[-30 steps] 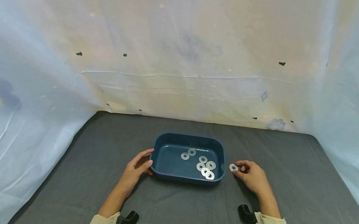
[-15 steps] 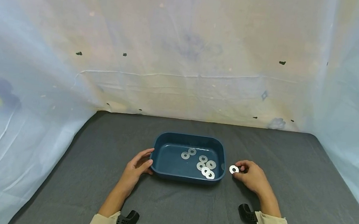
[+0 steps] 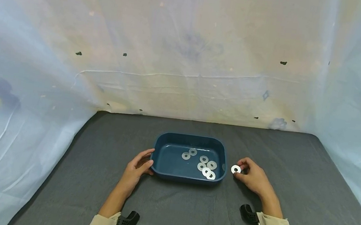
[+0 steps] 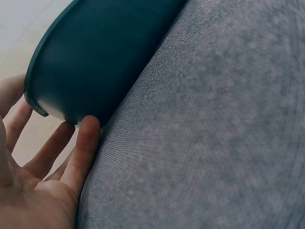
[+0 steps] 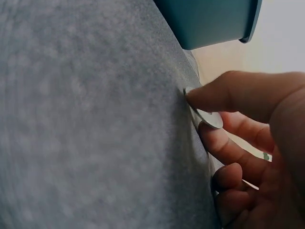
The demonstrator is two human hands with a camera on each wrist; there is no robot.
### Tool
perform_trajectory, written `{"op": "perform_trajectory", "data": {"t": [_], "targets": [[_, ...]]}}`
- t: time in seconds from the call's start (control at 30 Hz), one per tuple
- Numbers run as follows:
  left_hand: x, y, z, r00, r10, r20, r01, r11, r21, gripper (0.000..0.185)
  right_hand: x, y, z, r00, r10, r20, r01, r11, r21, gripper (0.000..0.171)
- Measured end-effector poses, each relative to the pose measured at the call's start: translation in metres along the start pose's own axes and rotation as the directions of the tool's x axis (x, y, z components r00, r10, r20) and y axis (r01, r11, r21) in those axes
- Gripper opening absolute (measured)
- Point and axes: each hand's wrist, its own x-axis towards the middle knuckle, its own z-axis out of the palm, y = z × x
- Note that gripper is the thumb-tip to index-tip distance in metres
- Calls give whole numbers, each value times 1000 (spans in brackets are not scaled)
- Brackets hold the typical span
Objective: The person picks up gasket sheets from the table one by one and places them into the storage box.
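Note:
A dark blue rectangular tub (image 3: 173,177) sits on the grey cloth in front of me, with several flat silver washers (image 3: 212,165) on its floor, mostly toward its right half. My left hand (image 3: 133,172) rests its fingertips against the tub's left end; in the left wrist view the fingers are extended, touching its wall and rim. Just right of the tub, my right hand (image 3: 255,178) pinches one washer (image 5: 212,119) between thumb and fingers, close over the cloth. The ring of that washer faces up in the head view.
A grey cloth (image 3: 182,213) covers the table around the tub. Pale printed curtains (image 3: 190,54) hang behind and along both sides. Black wrist mounts (image 3: 128,221) are strapped near both sleeves.
The pinched washer has tilted a little and looks brighter, shifting very slightly right in my right fingers. The left hand and the tub have stayed in place.

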Motion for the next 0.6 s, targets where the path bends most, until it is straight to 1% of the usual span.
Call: {"op": "perform_trajectory", "data": {"t": [0.13,0.33,0.6], "targets": [[0,1,1,1000,4,0,-4,1000,4,46,0,1,-2,999,-31,16,31,1000,3,31],[-1,1,1,1000,-5,-6,5,1000,7,46,-1,2,-5,997,-50,55,49,999,13,41],[-2,2,2,1000,8,-11,-8,1000,-1,46,-4,0,-7,997,-36,74,35,999,16,36]]}}
